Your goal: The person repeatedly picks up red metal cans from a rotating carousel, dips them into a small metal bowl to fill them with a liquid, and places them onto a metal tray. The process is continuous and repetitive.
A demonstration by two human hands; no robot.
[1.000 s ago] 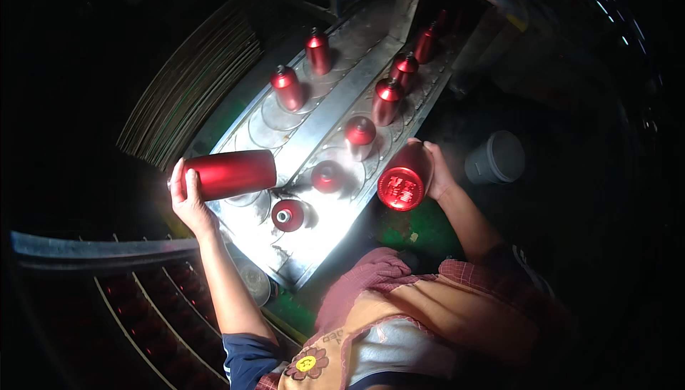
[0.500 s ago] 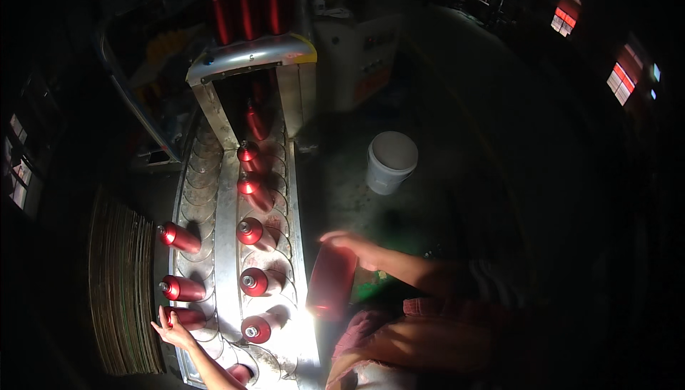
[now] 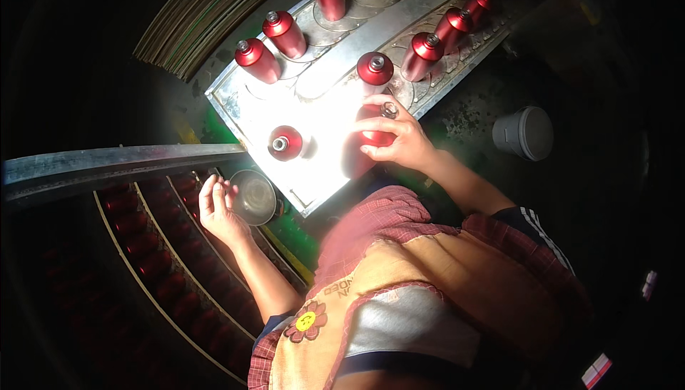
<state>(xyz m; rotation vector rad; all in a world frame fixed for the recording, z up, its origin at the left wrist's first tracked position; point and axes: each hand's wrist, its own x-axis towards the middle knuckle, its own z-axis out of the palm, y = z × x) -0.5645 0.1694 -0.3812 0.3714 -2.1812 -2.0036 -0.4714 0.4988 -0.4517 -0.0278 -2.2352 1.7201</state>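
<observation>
Right hand (image 3: 401,137), grip wrapped around 1 red bottle (image 3: 359,160) at the right edge of the conveyor (image 3: 382,29), left hand (image 3: 222,215), grip loosely spread, left of the conveyor's near end, 3 bottles (image 3: 285,36) along its left side

"Light level?"
"Uneven. White glare burns out the near end of the metal table (image 3: 321,169); surface detail there is lost."
"Source?"
"Lamp not visible. The standing red bottle (image 3: 285,143) throws a soft shadow to its right."
"Sharpness?"
"Fair on the flower patch (image 3: 307,321). The bottle at the right hand (image 3: 404,140) is washed out and hazy low down."
"Edges?"
"Near black at the rim. The dim rack dividers (image 3: 160,236), lower left, bow with lens distortion."
</observation>
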